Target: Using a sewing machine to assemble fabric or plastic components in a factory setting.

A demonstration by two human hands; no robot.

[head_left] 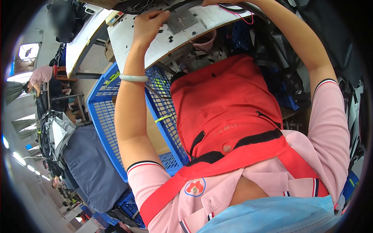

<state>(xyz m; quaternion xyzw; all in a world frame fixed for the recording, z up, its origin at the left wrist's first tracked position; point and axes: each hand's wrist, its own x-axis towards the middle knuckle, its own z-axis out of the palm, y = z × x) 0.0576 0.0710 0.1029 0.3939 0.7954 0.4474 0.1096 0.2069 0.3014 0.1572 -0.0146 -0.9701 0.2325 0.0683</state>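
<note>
My left hand is over the white work table at the top of the view. Its thumb and fingers are pinched together at the end of a dark strip, which looks like webbing or folded fabric. Beside those fingertips lies a grey metal plate set in the table top. My right hand is at the upper edge, close to the strip's other end. Most of it is cut off, so its grip is hidden.
Small black scraps lie on the table. A blue plastic crate stands at my left, below the table edge. A pink bucket sits under the table. A red apron covers my lap. Another person is at far left.
</note>
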